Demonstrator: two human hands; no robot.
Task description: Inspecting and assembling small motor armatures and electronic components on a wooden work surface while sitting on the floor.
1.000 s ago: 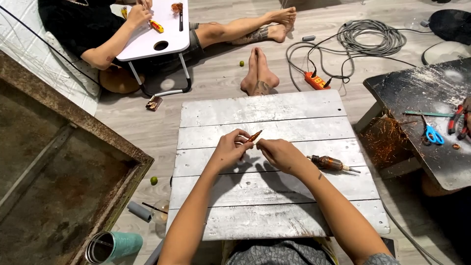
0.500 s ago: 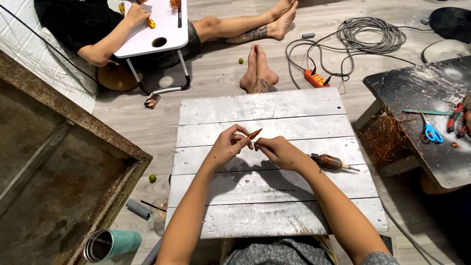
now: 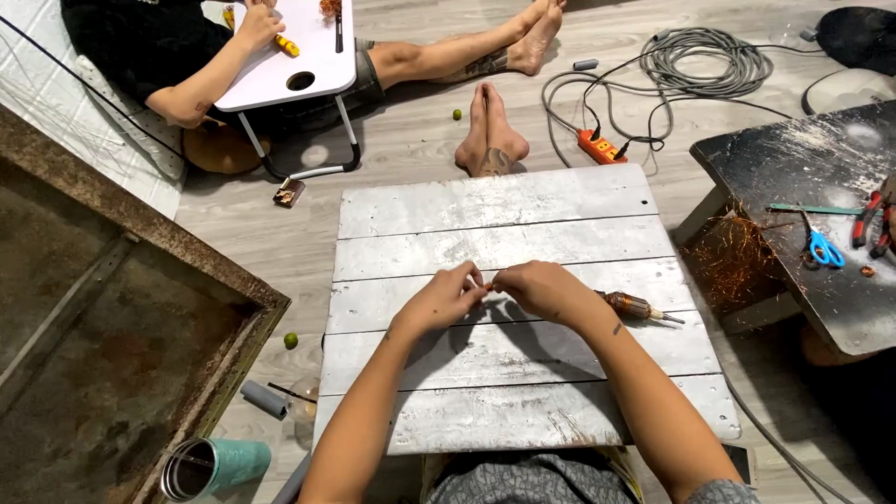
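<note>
My left hand (image 3: 448, 297) and my right hand (image 3: 539, 289) meet fingertip to fingertip over the white plank table (image 3: 504, 233). Between them they pinch a small reddish-brown piece (image 3: 488, 284), almost wholly hidden by the fingers. A tool with a brown handle and a metal tip (image 3: 638, 307) lies on the planks just behind my right wrist. Both forearms reach in from the bottom edge.
Another person sits at the top left at a small white folding table (image 3: 308, 65), bare feet (image 3: 490, 140) near my table. An orange power strip (image 3: 602, 147) and coiled cable (image 3: 709, 61) lie beyond. A black table (image 3: 803, 177) with blue scissors (image 3: 823, 248) stands right. A rusty frame (image 3: 140, 308) and teal tumbler (image 3: 217, 467) are left.
The reddish-brown piece stuck up between my fingers before; now my fingertips have closed over it and it barely shows. My hands sit slightly lower on the table.
</note>
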